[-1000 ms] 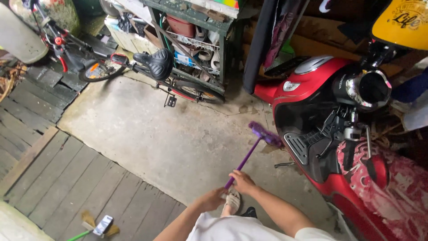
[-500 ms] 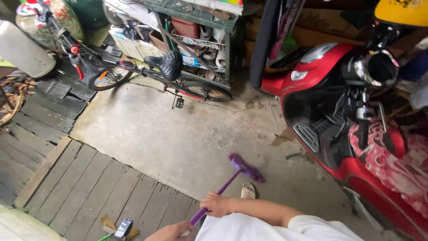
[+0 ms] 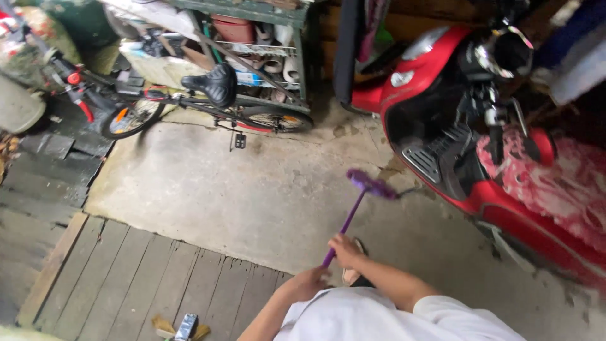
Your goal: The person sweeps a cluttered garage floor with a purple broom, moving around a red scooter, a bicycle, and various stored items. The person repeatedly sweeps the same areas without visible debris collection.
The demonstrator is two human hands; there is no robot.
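One purple broom, gripped by two hands: right hand clenched round the handle, left hand closed on its near end. Broom head down on the concrete floor, just near the one red scooter at far right. One sandalled foot below the right hand. One small bicycle far left, before one green shelf rack. Wooden planks near left, one second brush lying at the near edge.
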